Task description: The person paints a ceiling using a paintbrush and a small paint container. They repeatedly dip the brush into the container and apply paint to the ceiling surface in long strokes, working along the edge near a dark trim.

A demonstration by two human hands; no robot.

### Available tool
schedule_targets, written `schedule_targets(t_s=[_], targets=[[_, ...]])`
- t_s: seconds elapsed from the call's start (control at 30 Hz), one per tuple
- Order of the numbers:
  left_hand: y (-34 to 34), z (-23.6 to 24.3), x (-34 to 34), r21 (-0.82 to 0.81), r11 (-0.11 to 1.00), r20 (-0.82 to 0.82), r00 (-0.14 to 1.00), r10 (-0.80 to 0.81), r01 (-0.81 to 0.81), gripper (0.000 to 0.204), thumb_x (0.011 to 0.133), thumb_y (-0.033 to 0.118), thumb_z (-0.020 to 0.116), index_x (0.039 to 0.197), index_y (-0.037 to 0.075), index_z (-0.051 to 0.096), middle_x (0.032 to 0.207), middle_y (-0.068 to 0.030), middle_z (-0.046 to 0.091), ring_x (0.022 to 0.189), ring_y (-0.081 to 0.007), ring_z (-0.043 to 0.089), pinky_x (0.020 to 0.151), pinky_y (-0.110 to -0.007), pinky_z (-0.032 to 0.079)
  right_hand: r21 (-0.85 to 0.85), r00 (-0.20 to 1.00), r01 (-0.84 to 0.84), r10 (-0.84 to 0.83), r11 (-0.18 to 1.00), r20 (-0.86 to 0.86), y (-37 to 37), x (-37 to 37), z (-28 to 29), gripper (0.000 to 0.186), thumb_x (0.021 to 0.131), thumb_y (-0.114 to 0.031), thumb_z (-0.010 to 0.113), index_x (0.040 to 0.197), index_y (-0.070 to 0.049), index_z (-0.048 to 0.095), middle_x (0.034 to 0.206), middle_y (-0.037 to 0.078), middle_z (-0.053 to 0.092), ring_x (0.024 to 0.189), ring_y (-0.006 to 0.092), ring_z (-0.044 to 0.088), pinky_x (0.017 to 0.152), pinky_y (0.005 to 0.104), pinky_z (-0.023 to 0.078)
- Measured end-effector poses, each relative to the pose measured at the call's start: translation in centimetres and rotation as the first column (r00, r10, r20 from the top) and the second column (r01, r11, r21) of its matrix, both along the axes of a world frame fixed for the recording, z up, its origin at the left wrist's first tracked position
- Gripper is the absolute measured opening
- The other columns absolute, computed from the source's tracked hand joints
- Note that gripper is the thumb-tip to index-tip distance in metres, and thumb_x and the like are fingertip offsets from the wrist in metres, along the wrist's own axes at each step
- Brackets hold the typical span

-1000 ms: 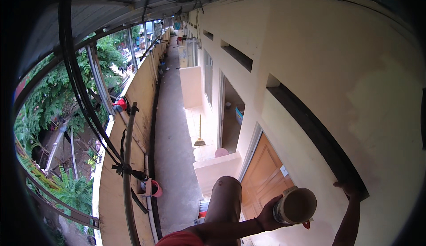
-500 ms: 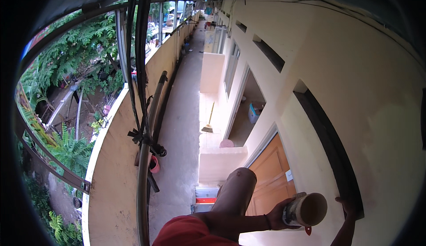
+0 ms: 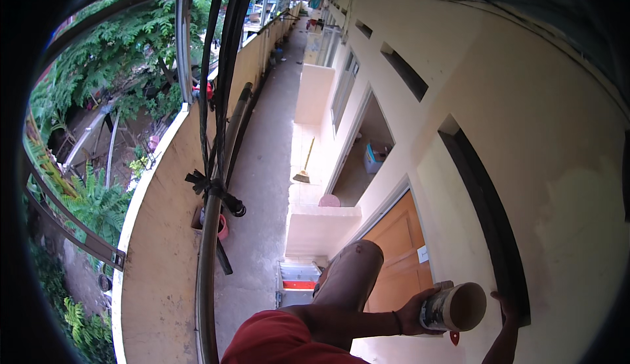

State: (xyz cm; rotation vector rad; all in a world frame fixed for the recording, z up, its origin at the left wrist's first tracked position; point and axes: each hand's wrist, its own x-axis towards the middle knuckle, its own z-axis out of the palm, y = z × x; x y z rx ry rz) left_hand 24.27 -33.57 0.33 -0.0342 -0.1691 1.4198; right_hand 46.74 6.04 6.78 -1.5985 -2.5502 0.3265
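My left hand point(image 3: 415, 313), with a dark band at the wrist, is closed round a paint-smeared, pale cylindrical can point(image 3: 464, 308). The can is tilted so its round open mouth shows; the inside is tan, and its contents cannot be made out. A red tip with a small hole point(image 3: 455, 338), like the end of a tool handle, sticks out below the can; the rest of it is hidden. My right hand point(image 3: 508, 306) grips the lower end of a long dark wall opening point(image 3: 489, 213), its fingers partly hidden.
My bent knee point(image 3: 359, 259) is raised beside an orange-brown door point(image 3: 397, 233). A stepladder top point(image 3: 298, 284) shows below. Black cables point(image 3: 223, 68) hang near a metal pipe point(image 3: 209, 259) on the left. Along the walkway point(image 3: 262, 147) are a low partition point(image 3: 321, 229) and a broom point(image 3: 306, 164).
The whole view has shifted slightly, with the walkway and door moving up in it. Both hands keep their places, the left on the can and the right at the wall opening.
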Motion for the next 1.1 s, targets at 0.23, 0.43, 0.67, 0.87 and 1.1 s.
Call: schedule_targets(t_s=[0.23, 0.43, 0.67, 0.87, 1.1], targets=[[0.5, -1.2, -0.1, -0.030, 0.999, -0.004, 1.000, -0.030, 0.030, 0.057, 0.106, 0.058, 0.059, 0.153, 0.026, 0.054, 0.143, -0.0073, 0.066, 0.130, -0.0311, 0.064, 0.106, -0.061, 0.052, 0.011, 0.998, -0.028, 0.029, 1.000, -0.061, 1.1, 0.3, -0.9, 0.102, 0.074, -0.050, 0.096, 0.153, 0.002, 0.057, 0.154, 0.021, 0.061, 0.145, 0.0340, 0.054, 0.122, 0.0428, 0.042], [0.6, -1.1, 0.2, 0.018, 1.000, 0.028, 0.999, -0.023, 0.022, 0.060, 0.107, 0.057, 0.056, 0.157, 0.024, 0.049, 0.152, -0.0091, 0.058, 0.137, -0.0324, 0.060, 0.111, -0.063, 0.050, 0.013, 0.993, -0.015, 0.017, 1.000, -0.114, 2.7, 1.6, -2.3, 0.096, 0.073, -0.048, 0.097, 0.146, 0.003, 0.063, 0.148, 0.021, 0.065, 0.139, 0.0341, 0.059, 0.119, 0.0431, 0.044], [0.6, -0.9, -0.1, 0.020, 0.999, 0.064, 0.997, -0.051, 0.050, 0.057, 0.111, 0.052, 0.052, 0.157, 0.020, 0.046, 0.153, -0.0131, 0.055, 0.142, -0.0345, 0.056, 0.115, -0.067, 0.046, -0.051, 0.989, -0.028, 0.020, 0.998, -0.144, 1.8, 0.6, -1.6, 0.101, 0.072, -0.048, 0.098, 0.149, 0.004, 0.060, 0.150, 0.021, 0.063, 0.140, 0.0334, 0.058, 0.120, 0.0424, 0.044], [1.2, -1.5, 0.4, 0.057, 0.997, 0.063, 0.997, -0.053, 0.049, 0.057, 0.111, 0.052, 0.052, 0.157, 0.019, 0.047, 0.152, -0.0138, 0.056, 0.140, -0.0349, 0.057, 0.115, -0.067, 0.046, 0.047, 0.996, -0.039, 0.043, 0.998, -0.077, 2.1, 1.0, -1.8, 0.107, 0.071, -0.049, 0.099, 0.153, 0.004, 0.055, 0.153, 0.022, 0.061, 0.143, 0.0344, 0.056, 0.120, 0.0427, 0.044], [1.2, -1.5, 0.6, 0.018, 0.999, 0.019, 0.999, -0.045, 0.045, 0.062, 0.107, 0.057, 0.056, 0.157, 0.020, 0.050, 0.150, -0.0108, 0.062, 0.135, -0.0329, 0.063, 0.108, -0.061, 0.053, 0.043, 0.992, -0.080, 0.084, 0.996, -0.096, 1.2, 0.4, -1.3, 0.103, 0.072, -0.051, 0.097, 0.149, 0.005, 0.058, 0.149, 0.023, 0.063, 0.139, 0.0343, 0.058, 0.118, 0.0429, 0.045]])
